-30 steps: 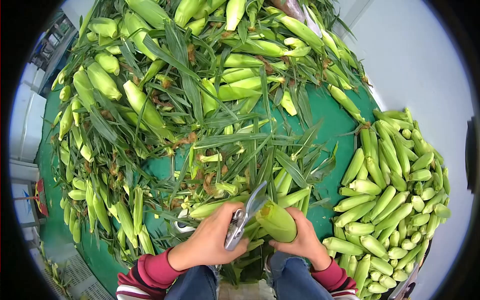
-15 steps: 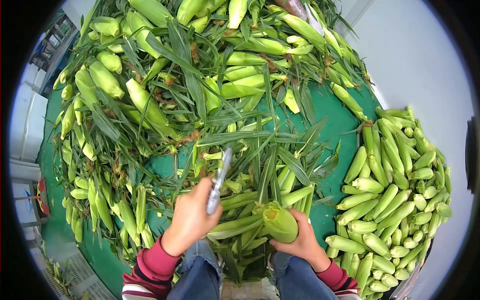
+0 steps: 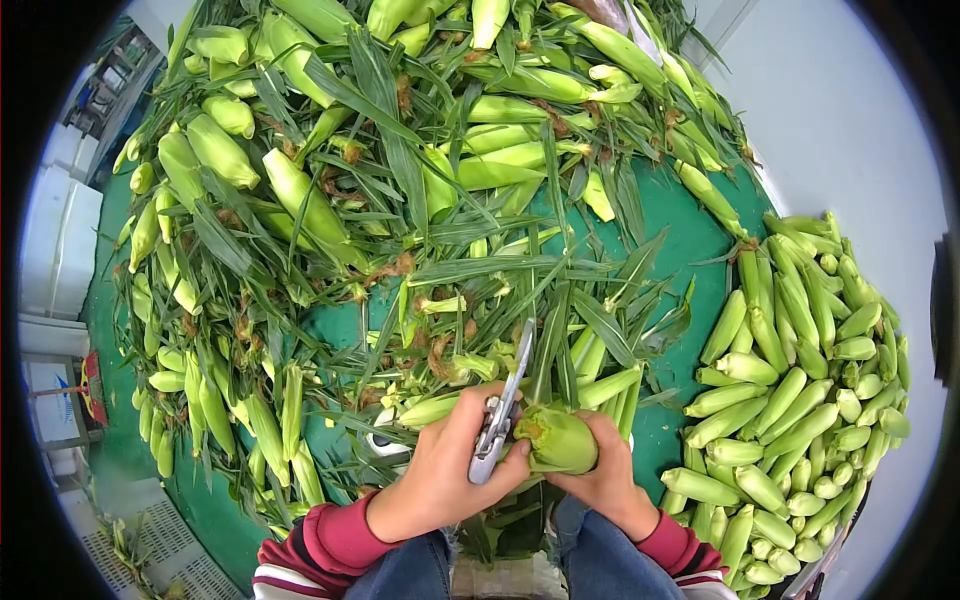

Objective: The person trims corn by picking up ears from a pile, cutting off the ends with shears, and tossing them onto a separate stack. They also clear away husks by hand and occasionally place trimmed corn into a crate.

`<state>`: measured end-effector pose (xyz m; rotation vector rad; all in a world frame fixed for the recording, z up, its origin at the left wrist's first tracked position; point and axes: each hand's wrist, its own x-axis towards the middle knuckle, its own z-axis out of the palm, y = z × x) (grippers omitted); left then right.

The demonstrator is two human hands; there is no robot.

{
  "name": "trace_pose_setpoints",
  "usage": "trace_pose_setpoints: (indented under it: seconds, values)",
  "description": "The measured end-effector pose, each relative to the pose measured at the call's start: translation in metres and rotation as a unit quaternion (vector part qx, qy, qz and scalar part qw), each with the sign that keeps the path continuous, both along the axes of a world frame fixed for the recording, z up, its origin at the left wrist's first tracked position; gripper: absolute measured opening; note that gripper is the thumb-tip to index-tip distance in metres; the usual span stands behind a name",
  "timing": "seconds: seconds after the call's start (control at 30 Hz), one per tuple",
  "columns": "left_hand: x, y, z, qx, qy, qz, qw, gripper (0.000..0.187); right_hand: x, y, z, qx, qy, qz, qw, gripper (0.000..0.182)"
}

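Observation:
My left hand [image 3: 442,478] is closed around a knife with a grey handle [image 3: 488,447], its blade pointing up and slightly right. The thumb and handle come right up against a green-husked ear of corn [image 3: 567,443]. My right hand [image 3: 612,482] grips that ear from its right side, with the cut-looking, brownish end facing left and up toward the knife. Loose husks and long leaves [image 3: 590,315] lie beneath and just beyond both hands.
Unsorted ears with leaves heap across the back and left [image 3: 300,200]. At the right, trimmed ears [image 3: 770,420] form a pile against a pale wall [image 3: 850,130]. Green floor [image 3: 690,240] shows between the piles. White boxes [image 3: 65,235] and a perforated crate [image 3: 165,545] stand far left.
My left hand has moved right with the knife, from beside the ear to right against its end. The ear stays in my right hand, turned with its end more to the left.

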<state>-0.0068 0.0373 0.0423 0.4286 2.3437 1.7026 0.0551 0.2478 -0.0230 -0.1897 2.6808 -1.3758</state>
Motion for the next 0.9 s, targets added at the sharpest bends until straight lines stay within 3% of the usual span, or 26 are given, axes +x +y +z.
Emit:
trace_pose_setpoints:
  seconds: [0.13,0.23,0.37,0.43,0.47,0.53,0.63,0.77,0.9]
  values:
    - [-0.002,-0.003,0.001,0.007,-0.069,0.019,0.997,0.043,-0.003,0.002,0.001,0.075,0.118,0.019,0.990,0.076]
    - [-0.002,-0.003,-0.016,0.098,-0.175,0.055,0.978,0.044,-0.001,0.003,-0.004,0.100,0.184,0.011,0.978,0.077]
    - [-0.009,0.001,-0.015,0.285,-0.425,0.142,0.847,0.041,-0.004,-0.004,0.000,0.025,0.087,0.002,0.996,0.081]
    - [-0.010,0.002,-0.014,0.318,-0.470,0.170,0.806,0.042,-0.011,-0.009,0.007,-0.002,0.046,-0.004,0.999,0.084]
    - [-0.011,0.003,-0.014,0.344,-0.483,0.169,0.788,0.042,-0.011,-0.010,0.003,-0.107,-0.016,-0.037,0.993,0.085]
    - [-0.011,0.003,-0.016,0.390,-0.492,0.163,0.761,0.041,-0.006,-0.011,-0.013,-0.311,-0.139,-0.101,0.935,0.088]
    - [-0.011,0.009,-0.021,0.434,-0.480,0.148,0.748,0.043,0.000,-0.013,-0.032,-0.464,-0.230,-0.130,0.846,0.091]
    - [-0.007,0.015,-0.020,0.449,-0.461,0.124,0.756,0.044,0.006,-0.023,-0.031,-0.596,-0.297,-0.131,0.735,0.098]
    - [-0.005,0.017,-0.021,0.454,-0.447,0.114,0.762,0.045,0.004,-0.028,-0.022,-0.607,-0.326,-0.119,0.715,0.090]
